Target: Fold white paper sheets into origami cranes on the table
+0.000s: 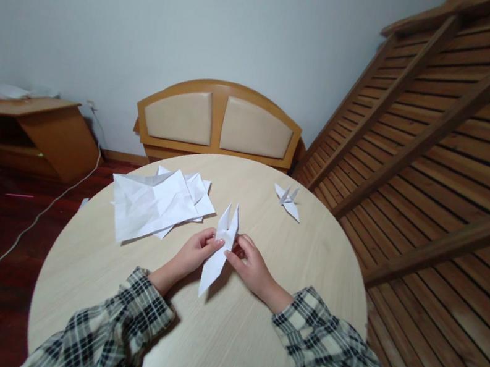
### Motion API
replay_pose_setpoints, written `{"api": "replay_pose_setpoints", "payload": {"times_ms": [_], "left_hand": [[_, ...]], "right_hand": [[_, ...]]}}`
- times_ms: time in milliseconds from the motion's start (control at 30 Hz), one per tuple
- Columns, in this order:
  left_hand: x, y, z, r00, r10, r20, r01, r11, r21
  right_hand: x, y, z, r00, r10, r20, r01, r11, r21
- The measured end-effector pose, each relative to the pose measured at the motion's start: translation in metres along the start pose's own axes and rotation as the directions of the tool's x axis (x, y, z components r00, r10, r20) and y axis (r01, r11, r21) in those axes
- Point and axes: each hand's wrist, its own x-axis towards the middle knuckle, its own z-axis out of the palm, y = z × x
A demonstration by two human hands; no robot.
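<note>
A folded white paper figure with two pointed tips at the top and a long point at the bottom is held over the round light-wood table. My left hand pinches its left side at the middle. My right hand pinches its right side, fingers closed on the paper. Both sleeves are plaid.
A loose pile of creased white sheets lies left of the hands. A finished folded paper bird sits at the far right of the table. A wooden padded bench back stands behind; slatted wood panels lean on the right. A cable runs over the floor.
</note>
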Motion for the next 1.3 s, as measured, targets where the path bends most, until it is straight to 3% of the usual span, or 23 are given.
{"api": "replay_pose_setpoints", "payload": {"times_ms": [167, 333, 467, 567, 667, 767, 867, 1033, 1167, 1300], "left_hand": [[-0.001, -0.003, 0.001, 1.000, -0.008, 0.028, 0.011, 0.995, -0.096], [0.001, -0.004, 0.001, 0.997, 0.068, 0.030, -0.066, 0.996, -0.057], [0.000, -0.002, 0.002, 0.995, 0.099, -0.026, -0.096, 0.990, 0.103], [-0.002, 0.001, 0.002, 0.979, 0.192, -0.072, -0.159, 0.932, 0.325], [-0.003, 0.005, 0.001, 0.919, 0.378, -0.114, -0.264, 0.803, 0.533], [-0.003, 0.007, 0.002, 0.867, 0.485, -0.109, -0.341, 0.740, 0.580], [-0.003, 0.005, 0.004, 0.893, 0.437, -0.108, -0.316, 0.780, 0.541], [0.000, 0.000, 0.004, 0.952, 0.243, -0.188, -0.162, 0.917, 0.364], [0.004, 0.002, 0.002, 0.947, 0.186, -0.261, -0.106, 0.950, 0.294], [0.004, 0.002, 0.002, 0.955, 0.156, -0.253, -0.088, 0.962, 0.259]], "right_hand": [[0.001, 0.004, 0.002, 1.000, 0.019, 0.006, -0.019, 1.000, -0.013], [0.001, 0.005, 0.002, 1.000, 0.016, 0.005, -0.016, 1.000, -0.010], [0.001, 0.007, 0.004, 0.999, 0.040, -0.007, -0.040, 0.999, -0.007], [0.000, 0.009, 0.006, 0.998, 0.057, 0.003, -0.057, 0.998, 0.032], [0.001, 0.009, 0.007, 0.999, 0.045, 0.027, -0.046, 0.998, 0.036], [0.001, 0.009, 0.007, 0.999, 0.007, 0.033, -0.007, 1.000, 0.015], [0.000, 0.010, 0.006, 1.000, -0.018, 0.017, 0.019, 0.999, -0.035], [-0.001, 0.006, 0.002, 0.996, -0.054, 0.065, 0.061, 0.993, -0.103], [-0.003, 0.003, 0.000, 0.998, -0.038, 0.053, 0.041, 0.998, -0.046], [-0.003, 0.004, 0.001, 0.999, 0.036, 0.024, -0.037, 0.999, 0.027]]}}
